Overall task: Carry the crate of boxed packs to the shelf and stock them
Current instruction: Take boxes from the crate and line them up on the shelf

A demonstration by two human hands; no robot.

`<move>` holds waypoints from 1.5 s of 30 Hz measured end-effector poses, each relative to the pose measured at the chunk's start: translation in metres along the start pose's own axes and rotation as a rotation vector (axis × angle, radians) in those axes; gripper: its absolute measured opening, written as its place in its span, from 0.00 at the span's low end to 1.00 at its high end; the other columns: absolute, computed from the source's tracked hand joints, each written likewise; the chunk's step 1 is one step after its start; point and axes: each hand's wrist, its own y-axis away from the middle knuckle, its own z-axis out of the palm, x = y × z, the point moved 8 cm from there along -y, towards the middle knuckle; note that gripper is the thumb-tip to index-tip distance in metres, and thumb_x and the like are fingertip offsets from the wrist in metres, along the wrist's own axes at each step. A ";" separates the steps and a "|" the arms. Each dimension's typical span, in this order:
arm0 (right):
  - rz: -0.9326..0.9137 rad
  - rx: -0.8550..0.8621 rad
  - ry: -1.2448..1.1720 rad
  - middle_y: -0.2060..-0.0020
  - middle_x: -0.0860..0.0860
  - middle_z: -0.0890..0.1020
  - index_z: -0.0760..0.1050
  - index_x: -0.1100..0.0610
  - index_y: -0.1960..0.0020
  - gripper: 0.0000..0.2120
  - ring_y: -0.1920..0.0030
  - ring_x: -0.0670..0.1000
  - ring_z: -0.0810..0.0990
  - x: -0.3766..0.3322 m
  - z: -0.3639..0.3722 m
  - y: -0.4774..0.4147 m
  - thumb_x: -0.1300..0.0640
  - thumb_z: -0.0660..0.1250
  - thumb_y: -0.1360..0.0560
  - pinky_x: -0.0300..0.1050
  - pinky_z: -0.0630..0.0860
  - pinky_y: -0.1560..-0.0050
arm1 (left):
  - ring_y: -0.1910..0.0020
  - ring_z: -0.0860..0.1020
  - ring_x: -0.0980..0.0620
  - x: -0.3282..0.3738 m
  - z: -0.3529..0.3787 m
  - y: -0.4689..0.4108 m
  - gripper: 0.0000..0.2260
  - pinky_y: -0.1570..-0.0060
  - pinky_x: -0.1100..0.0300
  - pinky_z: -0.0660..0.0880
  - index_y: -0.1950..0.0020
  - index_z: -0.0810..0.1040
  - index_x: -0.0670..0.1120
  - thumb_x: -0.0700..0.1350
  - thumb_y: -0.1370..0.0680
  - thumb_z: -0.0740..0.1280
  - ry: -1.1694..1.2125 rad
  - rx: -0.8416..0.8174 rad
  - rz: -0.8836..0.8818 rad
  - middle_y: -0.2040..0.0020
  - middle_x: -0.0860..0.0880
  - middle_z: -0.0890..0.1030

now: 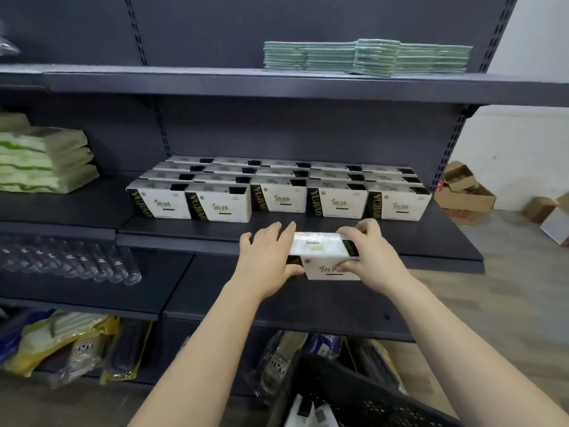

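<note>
White pack (323, 257) held at the shelf (431, 241) front edge. Left hand (268, 257) pinches one end, fingers straight; right hand (366, 254) fingers curl over the other. Risk: a skewed push shunts the stocked row (278, 198).

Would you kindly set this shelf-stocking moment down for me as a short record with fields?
held item: boxed pack, at the front edge of the middle shelf
left hand: grips the pack's left end
right hand: grips its right end
stocked packs: five across, about four rows deep, behind the held one
crate: black mesh, at the bottom of the view, spare packs inside
top shelf: stacked green cloths
</note>
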 end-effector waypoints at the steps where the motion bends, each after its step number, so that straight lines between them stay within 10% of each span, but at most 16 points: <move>1: 0.011 0.009 0.004 0.36 0.53 0.63 0.68 0.49 0.29 0.34 0.42 0.58 0.74 -0.005 0.002 -0.009 0.52 0.78 0.32 0.50 0.74 0.41 | 0.24 0.56 0.46 -0.012 -0.002 -0.005 0.37 0.26 0.43 0.52 0.20 0.48 0.51 0.62 0.22 0.63 0.001 0.001 -0.003 0.21 0.47 0.55; 15: 0.167 0.092 0.097 0.33 0.57 0.63 0.67 0.49 0.27 0.35 0.43 0.64 0.76 -0.044 0.052 -0.111 0.50 0.76 0.30 0.54 0.77 0.44 | 0.25 0.58 0.48 -0.134 -0.008 -0.060 0.31 0.27 0.46 0.53 0.22 0.54 0.53 0.62 0.21 0.60 -0.022 0.097 0.039 0.24 0.50 0.61; 35: 0.236 0.158 0.225 0.34 0.52 0.66 0.67 0.50 0.31 0.30 0.41 0.61 0.71 -0.066 0.077 -0.161 0.50 0.75 0.29 0.49 0.74 0.58 | 0.33 0.68 0.48 -0.156 0.014 -0.086 0.26 0.34 0.50 0.60 0.24 0.61 0.53 0.59 0.20 0.60 0.019 0.089 0.058 0.31 0.51 0.69; 45: 0.276 0.154 0.211 0.32 0.52 0.64 0.65 0.48 0.31 0.30 0.34 0.61 0.67 -0.065 0.083 -0.178 0.50 0.74 0.28 0.54 0.77 0.50 | 0.30 0.66 0.48 -0.164 0.023 -0.087 0.26 0.32 0.49 0.59 0.24 0.61 0.53 0.59 0.20 0.60 0.010 0.066 0.048 0.28 0.51 0.67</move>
